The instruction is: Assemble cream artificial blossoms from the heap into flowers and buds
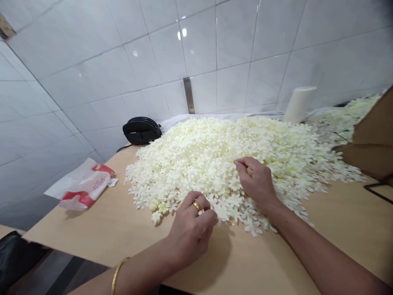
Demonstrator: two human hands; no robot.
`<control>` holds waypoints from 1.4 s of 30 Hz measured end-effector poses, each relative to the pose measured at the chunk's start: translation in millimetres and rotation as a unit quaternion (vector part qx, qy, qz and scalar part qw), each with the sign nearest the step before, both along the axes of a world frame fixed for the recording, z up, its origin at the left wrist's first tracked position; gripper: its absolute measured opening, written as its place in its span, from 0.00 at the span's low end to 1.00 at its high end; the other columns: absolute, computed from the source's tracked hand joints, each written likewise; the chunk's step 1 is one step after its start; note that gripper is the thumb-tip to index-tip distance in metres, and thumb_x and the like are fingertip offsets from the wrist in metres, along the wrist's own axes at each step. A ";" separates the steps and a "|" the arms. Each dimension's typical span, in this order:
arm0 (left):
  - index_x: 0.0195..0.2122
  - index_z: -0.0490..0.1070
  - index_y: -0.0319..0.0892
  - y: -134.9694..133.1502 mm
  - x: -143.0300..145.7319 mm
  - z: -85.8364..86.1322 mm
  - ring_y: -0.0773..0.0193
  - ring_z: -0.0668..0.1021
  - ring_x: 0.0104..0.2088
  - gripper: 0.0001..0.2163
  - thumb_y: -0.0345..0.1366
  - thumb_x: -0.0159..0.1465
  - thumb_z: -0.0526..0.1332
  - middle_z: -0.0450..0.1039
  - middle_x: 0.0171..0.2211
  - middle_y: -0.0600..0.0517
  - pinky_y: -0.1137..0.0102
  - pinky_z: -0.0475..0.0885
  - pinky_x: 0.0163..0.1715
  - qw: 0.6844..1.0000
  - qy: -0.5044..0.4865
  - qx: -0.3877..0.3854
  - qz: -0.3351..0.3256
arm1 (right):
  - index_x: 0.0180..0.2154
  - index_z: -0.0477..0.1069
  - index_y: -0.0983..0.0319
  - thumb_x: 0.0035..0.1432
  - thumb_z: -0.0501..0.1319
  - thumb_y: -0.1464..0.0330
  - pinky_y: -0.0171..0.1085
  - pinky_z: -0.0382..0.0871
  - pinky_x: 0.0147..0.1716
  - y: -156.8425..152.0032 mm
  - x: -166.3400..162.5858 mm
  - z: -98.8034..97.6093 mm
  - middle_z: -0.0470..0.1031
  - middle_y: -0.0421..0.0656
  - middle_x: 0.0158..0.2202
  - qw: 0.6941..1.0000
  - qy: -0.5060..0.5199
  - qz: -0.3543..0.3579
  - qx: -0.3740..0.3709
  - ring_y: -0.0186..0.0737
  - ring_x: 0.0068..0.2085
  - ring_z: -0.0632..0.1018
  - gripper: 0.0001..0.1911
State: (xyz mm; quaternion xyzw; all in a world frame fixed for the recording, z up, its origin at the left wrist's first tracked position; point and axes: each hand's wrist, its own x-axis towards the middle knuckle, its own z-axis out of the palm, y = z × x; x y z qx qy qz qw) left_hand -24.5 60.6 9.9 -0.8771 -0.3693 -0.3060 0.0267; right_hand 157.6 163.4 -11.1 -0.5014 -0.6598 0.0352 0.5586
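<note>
A wide heap of pale yellow-white flower heads (196, 155) covers the middle of the wooden table (123, 241). My left hand (195, 223), with a gold ring on one finger, is at the heap's front edge. Its fingers are curled together, and whatever they hold is hidden or too small to name. Further back and to the right, my right hand (256, 178) hovers over or touches the flowers with thumb and forefinger pinched. What sits in that pinch cannot be made out. A few flower buds (158, 209) lie left of my left hand.
A white-and-red plastic bag (87, 184) lies on the left of the table. Behind the flowers are a black pouch (141, 131) and a white cone (300, 104) against the tiled wall (202, 45). Brown cardboard (368, 143) stands at the right, beside more flowers.
</note>
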 end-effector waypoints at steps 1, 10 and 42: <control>0.27 0.68 0.39 5.0 -3.7 2.6 0.62 0.66 0.32 0.08 0.26 0.59 0.51 0.65 0.25 0.48 0.67 0.66 0.31 1.000 0.000 0.011 0.016 | 0.23 0.67 0.61 0.53 0.53 0.69 0.36 0.60 0.28 0.7 0.0 -1.1 0.70 0.41 0.23 1.000 -0.001 -0.001 -0.001 0.39 0.27 0.70 0.09; 0.30 0.71 0.39 82.1 -48.2 21.6 0.55 0.66 0.37 0.05 0.31 0.58 0.56 0.68 0.28 0.46 0.60 0.67 0.34 0.978 0.032 0.125 0.162 | 0.23 0.65 0.61 0.53 0.51 0.71 0.35 0.60 0.30 -0.1 -0.6 1.3 0.68 0.41 0.23 1.000 -0.018 -0.014 -0.016 0.38 0.28 0.70 0.09; 0.23 0.70 0.41 96.5 -16.8 35.5 0.61 0.70 0.35 0.10 0.37 0.58 0.56 0.70 0.27 0.51 0.64 0.67 0.36 0.972 -0.097 -0.078 0.201 | 0.23 0.65 0.62 0.54 0.51 0.71 0.35 0.59 0.29 -0.1 -2.3 0.2 0.68 0.41 0.22 1.000 -0.013 0.016 -0.013 0.37 0.27 0.68 0.10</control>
